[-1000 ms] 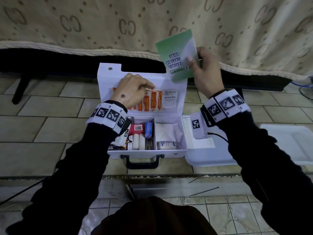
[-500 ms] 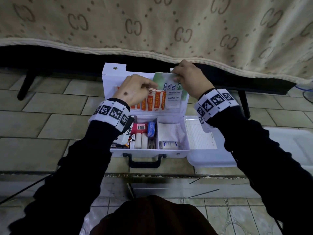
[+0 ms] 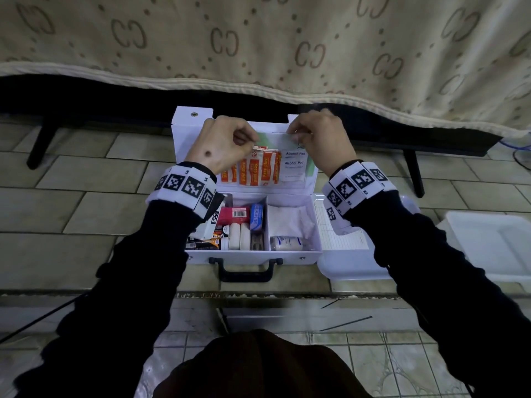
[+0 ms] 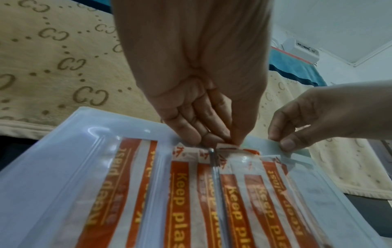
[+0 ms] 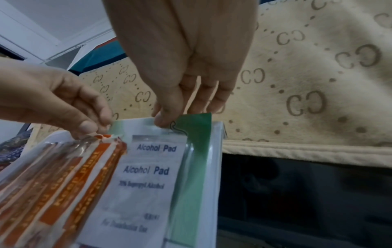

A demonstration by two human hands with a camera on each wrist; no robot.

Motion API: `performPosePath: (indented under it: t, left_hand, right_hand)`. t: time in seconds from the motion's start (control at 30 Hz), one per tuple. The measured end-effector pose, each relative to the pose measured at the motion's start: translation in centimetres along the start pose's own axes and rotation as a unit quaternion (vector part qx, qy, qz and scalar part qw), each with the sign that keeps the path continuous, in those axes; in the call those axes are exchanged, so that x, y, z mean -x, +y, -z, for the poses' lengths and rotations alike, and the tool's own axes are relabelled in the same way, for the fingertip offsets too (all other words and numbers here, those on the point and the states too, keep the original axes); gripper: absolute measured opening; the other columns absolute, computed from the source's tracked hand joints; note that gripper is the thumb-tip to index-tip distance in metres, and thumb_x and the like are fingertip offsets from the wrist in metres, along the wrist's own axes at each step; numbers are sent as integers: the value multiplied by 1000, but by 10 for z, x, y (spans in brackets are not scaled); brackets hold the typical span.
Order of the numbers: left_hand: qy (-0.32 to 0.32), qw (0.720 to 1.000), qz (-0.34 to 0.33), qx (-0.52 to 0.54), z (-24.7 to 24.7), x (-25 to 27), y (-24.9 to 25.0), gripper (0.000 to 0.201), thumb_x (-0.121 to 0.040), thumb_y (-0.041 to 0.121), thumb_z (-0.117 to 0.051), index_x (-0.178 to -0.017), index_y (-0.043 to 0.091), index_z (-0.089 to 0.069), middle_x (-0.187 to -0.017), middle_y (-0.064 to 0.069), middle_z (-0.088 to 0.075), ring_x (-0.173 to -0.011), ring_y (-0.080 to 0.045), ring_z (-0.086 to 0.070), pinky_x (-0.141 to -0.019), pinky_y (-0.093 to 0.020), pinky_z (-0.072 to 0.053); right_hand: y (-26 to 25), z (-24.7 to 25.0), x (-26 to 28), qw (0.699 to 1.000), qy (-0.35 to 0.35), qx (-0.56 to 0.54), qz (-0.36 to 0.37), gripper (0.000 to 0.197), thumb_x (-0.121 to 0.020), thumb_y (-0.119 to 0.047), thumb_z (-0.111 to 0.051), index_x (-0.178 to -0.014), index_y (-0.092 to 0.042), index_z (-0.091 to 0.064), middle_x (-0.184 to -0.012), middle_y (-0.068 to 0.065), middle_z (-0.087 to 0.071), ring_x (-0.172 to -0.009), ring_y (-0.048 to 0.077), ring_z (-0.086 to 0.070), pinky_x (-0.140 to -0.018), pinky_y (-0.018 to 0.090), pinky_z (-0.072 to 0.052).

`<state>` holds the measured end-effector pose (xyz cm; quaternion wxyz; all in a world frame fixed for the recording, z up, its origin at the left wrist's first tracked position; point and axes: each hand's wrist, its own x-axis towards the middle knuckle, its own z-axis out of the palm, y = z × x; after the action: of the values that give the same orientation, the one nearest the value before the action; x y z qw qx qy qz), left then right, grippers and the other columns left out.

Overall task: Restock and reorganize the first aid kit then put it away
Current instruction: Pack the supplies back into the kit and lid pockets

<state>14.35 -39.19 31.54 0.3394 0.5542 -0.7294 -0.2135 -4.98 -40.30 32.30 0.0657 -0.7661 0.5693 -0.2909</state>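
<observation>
The white first aid kit (image 3: 290, 254) stands open on the tiled floor, its lid (image 3: 189, 116) upright. A clear pocket in the lid holds orange plaster strips (image 3: 255, 170) (image 4: 180, 193) and alcohol pads (image 3: 294, 165) (image 5: 146, 169). A green-and-white booklet (image 5: 197, 151) (image 3: 265, 137) sits almost fully down in that pocket behind the pads. My right hand (image 3: 298, 137) (image 5: 167, 120) pinches the booklet's top edge. My left hand (image 3: 253, 143) (image 4: 218, 142) pinches the pocket's rim by the plaster tops. The base holds boxes, rolls and gauze (image 3: 287, 222).
A white plastic tray (image 3: 353, 268) with a sheet of paper in it lies right of the kit, and another white tray (image 3: 494, 245) lies further right. A patterned bedspread (image 3: 258, 47) hangs over a dark bed frame just behind the lid.
My right hand brought the green booklet down from above the lid and slid it into the lid pocket. My left hand stayed at the pocket's rim.
</observation>
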Motion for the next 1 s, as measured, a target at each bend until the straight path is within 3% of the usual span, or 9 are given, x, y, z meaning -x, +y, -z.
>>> performPosePath:
  t: [0.1, 0.23, 0.37, 0.53, 0.63, 0.7, 0.8, 0.87, 1.0]
  left_hand:
    - [16, 1000, 2, 6, -2, 0, -1, 17, -81, 6, -62, -94, 17, -67, -85, 4, -67, -76, -1, -61, -69, -3, -45]
    - [17, 1000, 0, -11, -2, 1, 0, 25, -82, 5, -61, -103, 17, -68, -85, 4, -66, -77, -3, -60, -68, -2, -44]
    - [5, 1000, -3, -23, -1, 2, 2, 20, -85, 9, -62, -102, 14, -70, -87, 6, -65, -80, -2, -59, -72, -3, -41]
    - [9, 999, 2, -32, -2, 1, 2, 22, -86, 8, -60, -105, 14, -70, -89, 5, -65, -82, -4, -59, -78, -9, -43]
    - [5, 1000, 5, -23, -3, 1, 1, 23, -86, 8, -59, -104, 14, -70, -93, 2, -67, -86, -6, -60, -82, -13, -44]
    - [4, 1000, 9, -22, -3, 0, 1, 23, -86, 7, -59, -104, 14, -70, -95, 0, -68, -86, -6, -59, -84, -14, -44]
    - [6, 1000, 11, -28, -3, 1, 1, 23, -86, 8, -59, -105, 14, -70, -99, -2, -69, -88, -5, -58, -86, -15, -44]
    - [6, 999, 11, -30, -4, 1, 1, 23, -87, 9, -58, -106, 14, -70, -101, -3, -70, -89, -6, -58, -86, -16, -44]
    - [11, 999, 14, -31, -4, 1, 1, 23, -88, 9, -58, -107, 14, -70, -102, -2, -69, -88, -4, -57, -84, -15, -44]
  right_hand:
    - [1, -2, 1, 1000, 4, 5, -7, 21, -85, 0, -55, -99, -6, -70, -96, 10, -67, -91, 13, -37, -72, 12, -26]
    - [2, -5, 2, 1000, 2, -6, 3, 23, -85, 5, -53, -97, -2, -71, -100, 19, -62, -100, 30, -53, -81, 20, -40]
    - [3, -2, 1, 999, -20, -26, -5, 22, -85, 3, -56, -99, -3, -71, -100, 18, -63, -97, 27, -55, -82, 18, -40]
    - [28, 21, 14, 975, 116, -62, -178, 21, -85, -5, -58, -104, -6, -67, -105, 10, -66, -89, 15, -58, -85, 17, -42]
    - [56, 27, 38, 948, -86, 103, -288, 31, -86, -21, -62, -105, 4, -63, -111, 16, -64, -104, 30, -59, -90, 30, -43]
    - [68, 21, 57, 901, -207, 169, -340, 42, -84, -39, -65, -82, 3, -62, -85, 14, -63, -81, 27, -61, -70, 31, -47]
    - [76, 3, 75, 861, -269, 188, -389, 55, -76, -52, -67, -59, -9, -38, -58, 3, -41, -52, 15, -40, -45, 25, -29]
    - [77, -9, 83, 846, -295, 179, -405, 56, -70, -54, -72, -71, -5, -45, -68, 4, -49, -61, 17, -48, -47, 24, -33]
    - [78, -24, 91, 845, -291, 174, -413, 86, -58, -55, -80, -116, 1, -50, -111, 11, -58, -102, 27, -59, -80, 33, -49]
